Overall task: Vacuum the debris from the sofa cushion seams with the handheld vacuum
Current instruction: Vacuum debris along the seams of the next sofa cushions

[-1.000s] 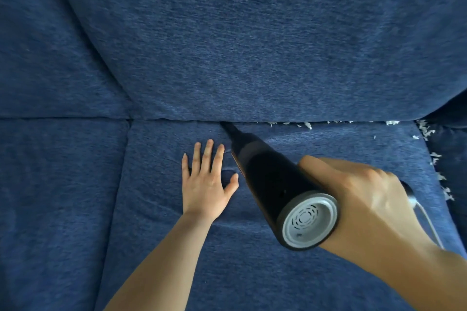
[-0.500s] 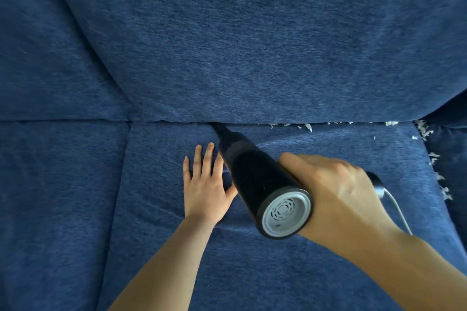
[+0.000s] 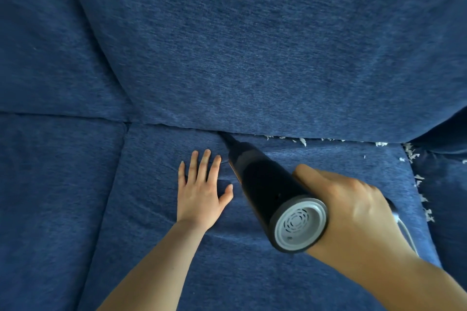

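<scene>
A: Where is the handheld vacuum (image 3: 267, 189)?

B: It lies slanted over the seat cushion (image 3: 252, 272), its narrow nozzle tip pushed into the seam (image 3: 177, 127) where the cushion meets the back cushion (image 3: 252, 45). The grey vented end points toward the camera.

A: And the hands?

B: The right hand (image 3: 351, 207) is wrapped round the vacuum's body on its right side, gripping it. The left hand (image 3: 202, 194) lies flat on the seat cushion just left of the vacuum, fingers straight and slightly spread, holding nothing.

A: Any debris (image 3: 303, 141)?

B: White flecks sit along the seam to the right of the nozzle, and more run down the cushion's right edge. A white cord (image 3: 404, 230) shows behind the right hand.
</scene>
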